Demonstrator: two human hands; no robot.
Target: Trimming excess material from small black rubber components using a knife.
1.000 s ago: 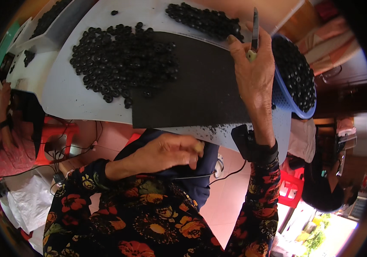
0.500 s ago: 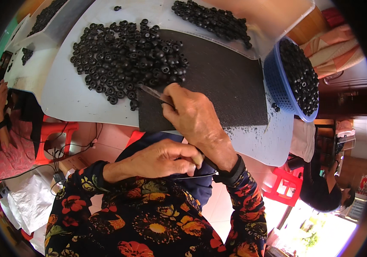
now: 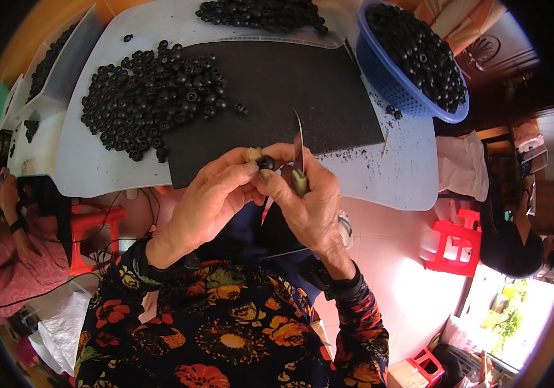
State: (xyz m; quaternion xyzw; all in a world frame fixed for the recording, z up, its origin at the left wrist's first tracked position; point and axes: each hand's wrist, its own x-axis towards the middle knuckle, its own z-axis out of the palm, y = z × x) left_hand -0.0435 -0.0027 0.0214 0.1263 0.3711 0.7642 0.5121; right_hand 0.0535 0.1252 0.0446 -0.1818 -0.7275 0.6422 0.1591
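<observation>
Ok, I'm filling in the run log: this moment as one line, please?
left hand: pinching small round black piece; right hand: same piece, plus pale-handled metal-bladed knife; blue perforated plastic basket: right, heaped with black pieces

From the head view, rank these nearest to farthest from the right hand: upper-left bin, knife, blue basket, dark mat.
1. Knife: held in the right hand.
2. Dark mat: just beyond the hand.
3. Blue basket: farther out, right.
4. Bin: far off, upper left.
</observation>
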